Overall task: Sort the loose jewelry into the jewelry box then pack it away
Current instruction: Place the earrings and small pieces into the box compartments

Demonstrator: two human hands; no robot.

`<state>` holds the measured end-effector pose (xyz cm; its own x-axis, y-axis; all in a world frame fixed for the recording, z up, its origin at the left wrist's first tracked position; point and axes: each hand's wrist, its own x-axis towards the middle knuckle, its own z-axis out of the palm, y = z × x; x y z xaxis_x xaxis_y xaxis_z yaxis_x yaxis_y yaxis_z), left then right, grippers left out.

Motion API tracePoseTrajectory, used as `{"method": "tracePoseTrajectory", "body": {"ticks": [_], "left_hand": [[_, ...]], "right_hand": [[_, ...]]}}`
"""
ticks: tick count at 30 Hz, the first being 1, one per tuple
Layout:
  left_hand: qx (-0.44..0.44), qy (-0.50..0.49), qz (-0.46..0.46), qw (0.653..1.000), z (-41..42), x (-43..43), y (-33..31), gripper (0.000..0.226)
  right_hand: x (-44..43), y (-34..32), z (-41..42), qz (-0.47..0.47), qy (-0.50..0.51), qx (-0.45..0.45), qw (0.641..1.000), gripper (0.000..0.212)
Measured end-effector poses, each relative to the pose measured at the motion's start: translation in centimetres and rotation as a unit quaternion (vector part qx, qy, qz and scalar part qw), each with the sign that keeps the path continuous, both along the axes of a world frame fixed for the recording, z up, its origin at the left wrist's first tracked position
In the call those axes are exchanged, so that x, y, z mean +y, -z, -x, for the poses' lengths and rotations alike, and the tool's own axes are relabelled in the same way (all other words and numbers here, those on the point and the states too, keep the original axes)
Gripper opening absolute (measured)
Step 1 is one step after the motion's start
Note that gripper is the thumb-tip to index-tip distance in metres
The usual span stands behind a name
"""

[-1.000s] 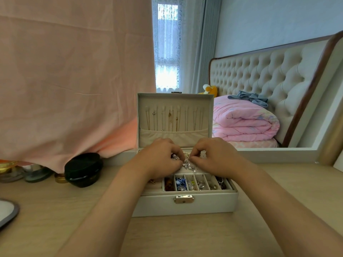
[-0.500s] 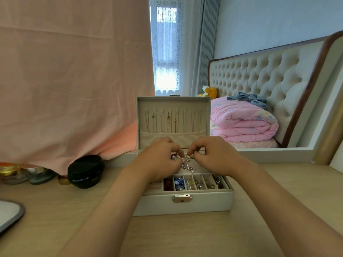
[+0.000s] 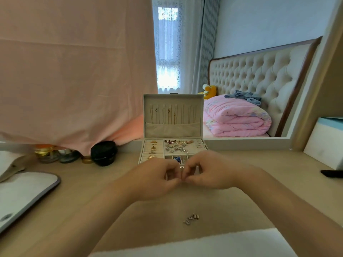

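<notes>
**Sorting status: box mostly filled, one cluster left on the desk**

Head view.

Box. The jewelry box [image 3: 172,129] stands open on the desk [image 3: 89,175] with its lid upright. Fine necklaces [image 3: 169,114] hang inside the lid. In the tray, gold rings [image 3: 153,150] sit in the ring rolls at the left end. A mixed lot of earrings and pearls [image 3: 177,145] fills the large rear compartment. The small front cells hold more items, among them a blue piece [image 3: 177,159].

Hands. Both hands are just in front of the box, level with its front wall, and they hide most of the latch area. The left hand [image 3: 154,179] and the right hand [image 3: 208,175] have their fingers curled, with thumbs and forefingers brought tip to tip between them. This reads as a two-handed pinch on one very small item. The item itself cannot be made out, so I cannot tell what they grasp, if anything.

Outstanding item. A small silver cluster [image 3: 191,219] lies loose on the desk, well in front of the box and apart from both hands.

Progress. Judged from this layout, sorting is mostly complete. What remains is whatever is at the fingertips, plus the silver cluster. Closing the lid, fastening the latch and putting the box away have not begun.

Bystander item. A black round case [image 3: 104,153] stands to the left of the box.
</notes>
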<state>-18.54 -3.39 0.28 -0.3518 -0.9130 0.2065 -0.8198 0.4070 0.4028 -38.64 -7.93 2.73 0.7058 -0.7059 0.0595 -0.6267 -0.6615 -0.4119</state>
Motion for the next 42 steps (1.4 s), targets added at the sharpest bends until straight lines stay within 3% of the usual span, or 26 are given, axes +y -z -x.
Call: {"method": "tracePoseTrajectory", "body": {"ticks": [5, 15, 20, 24, 29, 35, 37, 42], "left_hand": [[-0.002, 0.026, -0.073, 0.997, 0.4, 2.8, 2.8, 0.009], [0.121, 0.033, -0.03, 0.992, 0.6, 4.4, 5.3, 0.014], [0.124, 0.008, 0.005, 0.992, 0.9, 4.0, 6.2, 0.02], [0.131, -0.009, 0.045, 0.99, 0.9, 4.1, 6.0, 0.031], [0.156, -0.024, 0.066, 0.985, 1.0, 4.3, 5.6, 0.017], [0.147, -0.045, 0.071, 0.986, 0.6, 4.1, 5.9, 0.007], [0.135, -0.049, 0.064, 0.988, 0.6, 4.1, 6.0, 0.008], [0.124, -0.055, 0.068, 0.988, 0.5, 3.9, 6.2, 0.01]], "right_hand": [[2.7, 1.8, 1.3, -0.053, 0.011, 0.071, 0.996, 0.013], [2.6, 3.5, 1.9, -0.107, 0.021, 0.058, 0.992, 0.011], [1.9, 4.2, 1.8, -0.095, 0.057, -0.017, 0.994, 0.005], [1.8, 4.5, 1.4, -0.149, 0.068, -0.121, 0.979, 0.007], [2.7, 4.7, 0.7, -0.206, 0.055, -0.164, 0.963, 0.013], [2.8, 4.5, 1.0, -0.205, 0.072, -0.126, 0.968, 0.014], [2.6, 3.9, 1.6, -0.194, 0.06, -0.086, 0.975, 0.007], [2.9, 3.7, 1.8, -0.186, 0.004, 0.003, 0.983, 0.017]]}}
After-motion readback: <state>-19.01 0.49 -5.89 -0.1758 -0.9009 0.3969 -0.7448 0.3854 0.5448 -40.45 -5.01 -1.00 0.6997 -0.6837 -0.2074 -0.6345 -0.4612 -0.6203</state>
